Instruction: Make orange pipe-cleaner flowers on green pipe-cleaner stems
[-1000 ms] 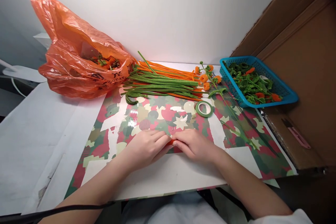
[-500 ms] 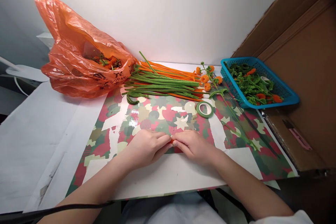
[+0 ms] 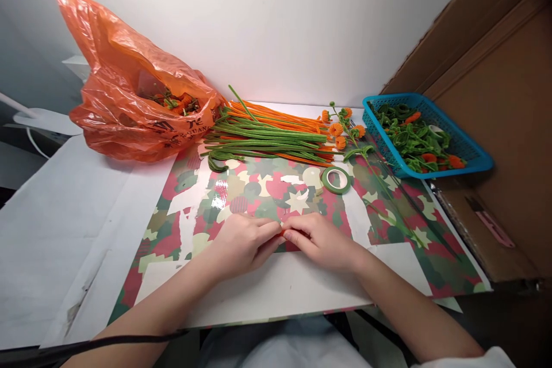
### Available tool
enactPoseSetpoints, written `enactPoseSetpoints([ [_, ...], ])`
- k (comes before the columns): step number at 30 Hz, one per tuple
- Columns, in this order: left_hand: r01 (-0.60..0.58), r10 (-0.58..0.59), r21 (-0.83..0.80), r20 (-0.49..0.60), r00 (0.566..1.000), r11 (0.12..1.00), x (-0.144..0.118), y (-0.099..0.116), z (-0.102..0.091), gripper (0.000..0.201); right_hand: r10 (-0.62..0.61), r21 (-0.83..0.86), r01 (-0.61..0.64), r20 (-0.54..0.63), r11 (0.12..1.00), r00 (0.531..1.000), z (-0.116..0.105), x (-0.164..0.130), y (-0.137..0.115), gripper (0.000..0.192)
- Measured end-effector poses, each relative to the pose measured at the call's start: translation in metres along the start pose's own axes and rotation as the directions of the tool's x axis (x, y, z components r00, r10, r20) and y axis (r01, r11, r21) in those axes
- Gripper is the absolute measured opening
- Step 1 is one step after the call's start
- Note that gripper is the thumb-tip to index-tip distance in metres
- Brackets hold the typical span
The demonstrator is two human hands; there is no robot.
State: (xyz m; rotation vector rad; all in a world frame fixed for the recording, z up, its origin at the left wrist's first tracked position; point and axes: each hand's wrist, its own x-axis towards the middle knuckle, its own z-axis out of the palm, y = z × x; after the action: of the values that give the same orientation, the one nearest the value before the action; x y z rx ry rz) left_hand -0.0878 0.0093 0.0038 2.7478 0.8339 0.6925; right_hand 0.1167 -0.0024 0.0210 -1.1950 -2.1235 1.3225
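Observation:
My left hand (image 3: 246,242) and my right hand (image 3: 318,241) meet fingertip to fingertip above the near middle of the table mat. Between them both pinch a small orange pipe cleaner (image 3: 283,233); only a sliver of it shows, as the fingers hide the rest. Beyond the hands lie a bundle of green pipe cleaners (image 3: 271,137) and a bundle of orange pipe cleaners (image 3: 276,114). A roll of green floral tape (image 3: 337,180) rests flat, a little behind my right hand. To its right lies a finished stem with fluffy orange flowers (image 3: 336,130) and green leaves.
An orange plastic bag (image 3: 129,86) with orange and green pieces inside stands at the back left. On the right, a blue basket (image 3: 457,170) holds green leaves and orange bits. A pink-handled cutter (image 3: 495,229) lies on cardboard beside the patterned mat (image 3: 259,184).
Both hands stay almost in place. The fingertips have shifted slightly around the orange pipe cleaner, and less of it shows now.

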Motion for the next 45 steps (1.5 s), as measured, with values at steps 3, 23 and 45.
enactPoseSetpoints([
  [3, 0.000, 0.000, -0.001, 0.008, 1.000, 1.000, 0.000, 0.001, 0.000, 0.023, -0.008, 0.011, 0.008, -0.005, 1.000, 1.000, 0.001, 0.000, 0.001, 0.019],
  [23, -0.096, 0.102, 0.112, -0.049, 0.994, 0.989, 0.004, -0.005, -0.001, 0.022, 0.067, 0.098, -0.075, 0.083, 0.992, 0.994, -0.011, -0.001, -0.002, 0.032],
  [45, 0.283, -0.174, -0.384, 0.294, 0.940, 0.879, 0.002, -0.007, -0.004, 0.034, -0.132, -0.217, 0.120, -0.042, 0.969, 0.990, 0.003, -0.001, 0.005, 0.021],
])
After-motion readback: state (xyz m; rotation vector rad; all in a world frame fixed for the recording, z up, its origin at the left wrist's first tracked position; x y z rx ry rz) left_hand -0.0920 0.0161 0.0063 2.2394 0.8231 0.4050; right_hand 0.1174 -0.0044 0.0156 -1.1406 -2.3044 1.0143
